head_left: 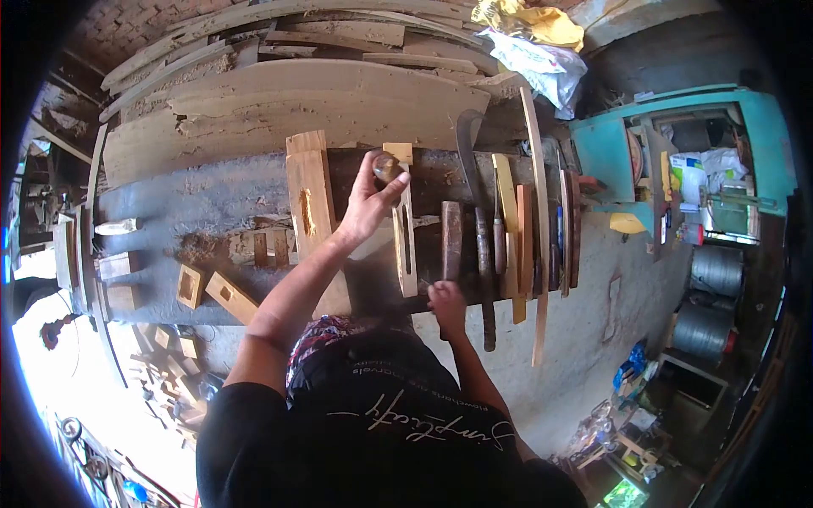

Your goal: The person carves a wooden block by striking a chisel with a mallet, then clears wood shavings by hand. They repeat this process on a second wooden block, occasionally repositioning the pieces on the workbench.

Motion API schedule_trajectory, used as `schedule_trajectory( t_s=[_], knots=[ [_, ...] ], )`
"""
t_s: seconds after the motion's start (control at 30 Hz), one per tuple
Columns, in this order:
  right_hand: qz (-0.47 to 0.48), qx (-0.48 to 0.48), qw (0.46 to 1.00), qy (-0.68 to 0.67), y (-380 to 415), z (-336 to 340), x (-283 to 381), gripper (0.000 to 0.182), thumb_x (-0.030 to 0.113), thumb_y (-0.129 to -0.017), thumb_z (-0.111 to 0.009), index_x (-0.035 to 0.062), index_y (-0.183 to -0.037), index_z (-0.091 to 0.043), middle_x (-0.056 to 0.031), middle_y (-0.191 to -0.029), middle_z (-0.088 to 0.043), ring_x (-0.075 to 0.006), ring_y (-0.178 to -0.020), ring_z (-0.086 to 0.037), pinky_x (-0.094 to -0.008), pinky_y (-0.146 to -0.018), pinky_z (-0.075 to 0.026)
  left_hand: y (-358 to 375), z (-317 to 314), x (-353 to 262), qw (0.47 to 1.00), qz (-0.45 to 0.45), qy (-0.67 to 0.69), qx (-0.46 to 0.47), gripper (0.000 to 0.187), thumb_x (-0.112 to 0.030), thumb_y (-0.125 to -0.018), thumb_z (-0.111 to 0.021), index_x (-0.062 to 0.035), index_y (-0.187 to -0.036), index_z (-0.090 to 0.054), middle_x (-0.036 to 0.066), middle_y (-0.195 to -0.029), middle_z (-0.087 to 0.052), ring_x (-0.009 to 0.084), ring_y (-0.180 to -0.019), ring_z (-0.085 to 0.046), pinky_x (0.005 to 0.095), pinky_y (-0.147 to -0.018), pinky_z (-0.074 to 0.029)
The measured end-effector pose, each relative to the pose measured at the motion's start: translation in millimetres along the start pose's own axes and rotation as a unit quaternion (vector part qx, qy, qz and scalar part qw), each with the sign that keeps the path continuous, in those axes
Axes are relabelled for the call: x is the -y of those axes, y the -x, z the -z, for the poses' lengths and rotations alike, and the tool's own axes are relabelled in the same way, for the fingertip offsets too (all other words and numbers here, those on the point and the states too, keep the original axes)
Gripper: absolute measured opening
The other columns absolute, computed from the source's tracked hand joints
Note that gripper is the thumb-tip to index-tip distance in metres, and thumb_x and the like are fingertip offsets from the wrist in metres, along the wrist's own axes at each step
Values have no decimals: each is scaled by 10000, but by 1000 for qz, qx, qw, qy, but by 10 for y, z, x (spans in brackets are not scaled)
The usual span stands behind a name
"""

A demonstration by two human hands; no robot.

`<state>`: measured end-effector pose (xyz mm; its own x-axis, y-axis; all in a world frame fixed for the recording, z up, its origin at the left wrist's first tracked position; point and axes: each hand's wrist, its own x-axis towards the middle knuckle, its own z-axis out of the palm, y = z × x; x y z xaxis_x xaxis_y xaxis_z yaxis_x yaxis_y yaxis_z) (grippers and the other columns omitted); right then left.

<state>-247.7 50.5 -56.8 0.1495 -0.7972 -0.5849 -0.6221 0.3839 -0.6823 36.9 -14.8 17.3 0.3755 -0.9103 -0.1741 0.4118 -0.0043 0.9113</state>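
My left hand [368,207] is wrapped round a chisel [387,167], with the rounded end of its brown handle facing up and its blade hidden. Below it, a pale strip of wood [405,254] with a long narrow slot lies across the bench. Nearer my body, my right hand [447,298] is closed in a fist, slightly blurred, at the near end of a dark wooden mallet [451,241]. To the left of my left hand lies a wide plank [306,178] with a rough mortise cut in it.
Right of the mallet lie a curved saw-like blade [467,144], several tools and a long strip [536,220] overhanging the bench edge. Mortised blocks [190,286] sit at left. Behind are a big board [279,106] and stacked planks. A teal cabinet [605,165] stands at right.
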Motion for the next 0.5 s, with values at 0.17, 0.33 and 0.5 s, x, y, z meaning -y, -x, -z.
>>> schedule_trajectory(
  t_s=[0.17,0.33,0.5],
  knots=[
    [192,-256,927,195,-8,225,-220,424,242,-812,-699,21,-1116,-503,-181,-980,-522,-348,-948,-518,-436,-824,-433,-139,-235,140,985,-116,-108,72,358,-125,-930,-646,-82,-1217,-437,27,-1056,-576,99,-969,-545,278,-840,-487],
    [162,-189,923,292,-20,181,-333,532,294,-784,-740,-14,-1129,-476,-235,-1025,-513,-402,-984,-510,-462,-853,-426,-137,-373,155,971,-101,-198,84,363,-79,-893,-685,-67,-1184,-467,31,-1056,-575,106,-993,-538,287,-883,-474],
    [174,-220,914,294,-186,51,-411,514,335,-769,-749,-9,-1031,-472,-238,-976,-515,-429,-940,-534,-502,-803,-447,-68,-451,178,947,-168,-261,81,406,-57,-851,-723,-61,-1172,-476,33,-1043,-574,99,-975,-542,277,-858,-481]
  ],
)
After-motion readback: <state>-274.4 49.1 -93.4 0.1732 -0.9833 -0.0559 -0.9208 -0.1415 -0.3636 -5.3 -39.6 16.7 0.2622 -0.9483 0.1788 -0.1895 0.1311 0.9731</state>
